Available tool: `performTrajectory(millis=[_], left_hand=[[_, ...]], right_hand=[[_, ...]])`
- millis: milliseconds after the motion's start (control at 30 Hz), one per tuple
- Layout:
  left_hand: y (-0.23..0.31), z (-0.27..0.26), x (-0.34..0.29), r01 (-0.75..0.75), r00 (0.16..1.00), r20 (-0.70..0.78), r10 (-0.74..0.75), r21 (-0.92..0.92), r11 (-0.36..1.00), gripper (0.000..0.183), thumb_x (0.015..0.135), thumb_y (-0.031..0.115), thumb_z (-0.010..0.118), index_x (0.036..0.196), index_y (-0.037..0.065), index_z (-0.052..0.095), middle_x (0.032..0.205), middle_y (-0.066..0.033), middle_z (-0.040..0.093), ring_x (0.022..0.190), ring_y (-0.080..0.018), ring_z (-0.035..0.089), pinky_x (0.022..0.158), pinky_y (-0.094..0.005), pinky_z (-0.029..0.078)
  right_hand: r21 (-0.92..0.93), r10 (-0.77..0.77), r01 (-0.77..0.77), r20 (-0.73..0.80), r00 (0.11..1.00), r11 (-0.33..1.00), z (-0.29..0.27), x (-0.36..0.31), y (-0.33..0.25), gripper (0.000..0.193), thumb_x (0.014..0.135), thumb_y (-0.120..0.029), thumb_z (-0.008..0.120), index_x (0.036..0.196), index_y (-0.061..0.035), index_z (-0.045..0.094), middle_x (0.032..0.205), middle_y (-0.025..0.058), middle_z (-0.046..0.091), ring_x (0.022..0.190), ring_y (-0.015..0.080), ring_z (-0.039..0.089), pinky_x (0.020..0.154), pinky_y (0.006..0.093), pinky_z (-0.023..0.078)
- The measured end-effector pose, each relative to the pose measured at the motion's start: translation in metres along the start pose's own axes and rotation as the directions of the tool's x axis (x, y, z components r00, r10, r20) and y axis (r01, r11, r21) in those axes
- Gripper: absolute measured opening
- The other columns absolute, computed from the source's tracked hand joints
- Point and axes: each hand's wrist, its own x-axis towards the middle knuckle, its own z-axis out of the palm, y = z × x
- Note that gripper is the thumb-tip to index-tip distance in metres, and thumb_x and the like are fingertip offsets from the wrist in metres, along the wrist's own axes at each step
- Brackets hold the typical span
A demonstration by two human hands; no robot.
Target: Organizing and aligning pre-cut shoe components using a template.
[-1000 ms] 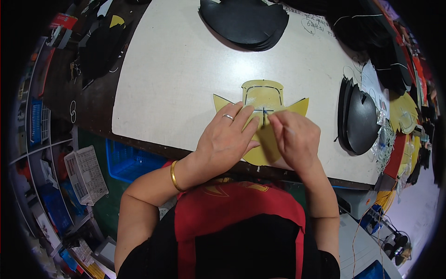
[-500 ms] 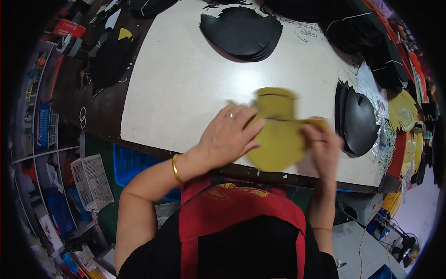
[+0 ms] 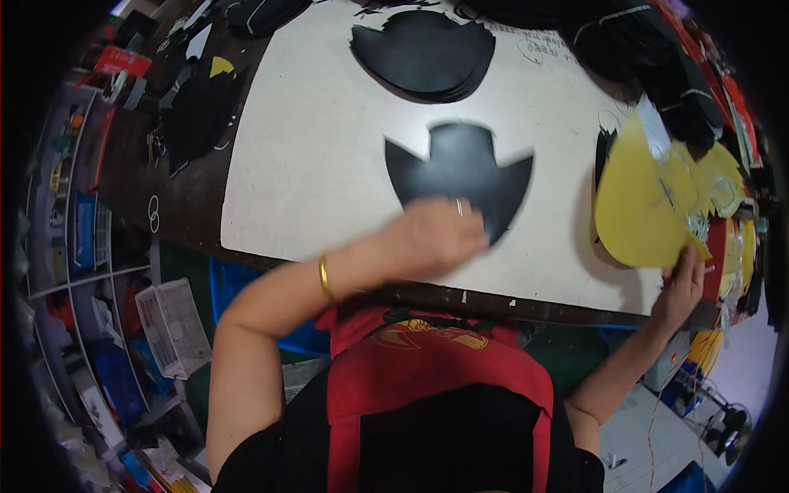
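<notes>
A black cut piece (image 3: 460, 168), smooth like leather with a raised tab and two pointed corners, lies at the middle of the white work board. My left hand (image 3: 436, 234) is over its lower part, smeared by motion, so its finger grip is unclear. At the far right, my right hand (image 3: 680, 287) pinches the lower corner of a yellow cut piece (image 3: 637, 205) of similar shape. The yellow piece is tilted above the board and hides most of a black stack (image 3: 604, 148) behind it.
Another stack of black pieces (image 3: 423, 57) lies at the back of the white board (image 3: 329, 123). Tied black bundles (image 3: 629, 41) line the back right. On the left are a dark table edge (image 3: 193, 197), a white basket (image 3: 174, 329) and shelves. More yellow pieces (image 3: 727, 177) sit at right.
My right hand has carried the yellow piece from the middle to the far right. The black piece now shows at the middle. My left hand has come off the yellow piece and moved slightly right.
</notes>
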Motion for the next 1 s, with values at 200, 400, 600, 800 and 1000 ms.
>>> performTrajectory(millis=[200, 400, 600, 800, 1000], left_hand=[[0.051, -0.028, 0.011, 0.250, 0.956, -0.038, -0.290, -0.407, 0.878, 0.048, 0.085, 0.023, 0.075, 0.122, -0.004, 0.062, 0.106, -0.0163, 0.066, 0.095, -0.0342, 0.064, 0.084, -0.0373, 0.053], [0.033, -0.049, 0.018, 0.161, 0.700, -0.665, -0.261, -0.208, 0.965, 0.039, 0.092, 0.004, 0.060, 0.129, -0.005, 0.061, 0.137, -0.0193, 0.060, 0.136, -0.0379, 0.049, 0.111, -0.0520, 0.038], [0.057, -0.044, -0.010, 0.162, 0.948, 0.250, -0.195, 0.146, 0.976, 0.063, 0.085, 0.022, 0.068, 0.143, 0.006, 0.049, 0.148, -0.0139, 0.049, 0.139, -0.0359, 0.045, 0.115, -0.0530, 0.032], [0.031, -0.031, -0.014, 0.396, 0.914, 0.120, -0.387, -0.067, 0.916, 0.086, 0.073, 0.035, 0.082, 0.146, 0.008, 0.045, 0.138, -0.0173, 0.053, 0.132, -0.0377, 0.048, 0.110, -0.0524, 0.037], [0.026, -0.028, -0.009, 0.395, 0.916, 0.073, -0.394, 0.008, 0.919, 0.076, 0.070, 0.032, 0.082, 0.138, 0.009, 0.055, 0.119, -0.0108, 0.059, 0.113, -0.0294, 0.055, 0.100, -0.0460, 0.043]], right_hand=[[0.224, 0.322, -0.448, 0.437, 0.840, 0.865, 0.151, -0.095, -0.033, 0.021, 0.103, -0.023, 0.061, 0.090, -0.0064, 0.061, 0.069, 0.0035, 0.066, 0.052, 0.0123, 0.063, 0.050, 0.0206, 0.044], [0.453, 0.066, -0.507, 0.694, 0.717, 0.734, 0.168, -0.081, -0.027, 0.063, 0.108, -0.048, 0.032, 0.136, 0.0024, 0.056, 0.105, 0.0084, 0.072, 0.070, 0.0027, 0.059, 0.051, 0.0142, 0.026], [-0.173, 0.230, -0.152, 0.690, 0.686, 0.973, 0.172, -0.070, -0.030, 0.030, 0.094, -0.022, 0.072, 0.113, 0.0006, 0.069, 0.092, 0.0086, 0.075, 0.079, 0.0171, 0.070, 0.072, 0.0296, 0.054], [-0.444, 0.237, 0.069, 0.595, 0.768, 0.893, 0.173, -0.074, -0.030, 0.028, 0.089, -0.024, 0.074, 0.097, 0.0010, 0.065, 0.076, 0.0149, 0.071, 0.067, 0.0208, 0.069, 0.064, 0.0327, 0.052], [-0.503, 0.230, 0.107, 0.561, 0.795, 0.858, 0.168, -0.082, -0.026, 0.027, 0.089, -0.024, 0.073, 0.092, -0.0014, 0.059, 0.072, 0.0162, 0.067, 0.063, 0.0263, 0.068, 0.060, 0.0358, 0.051]])
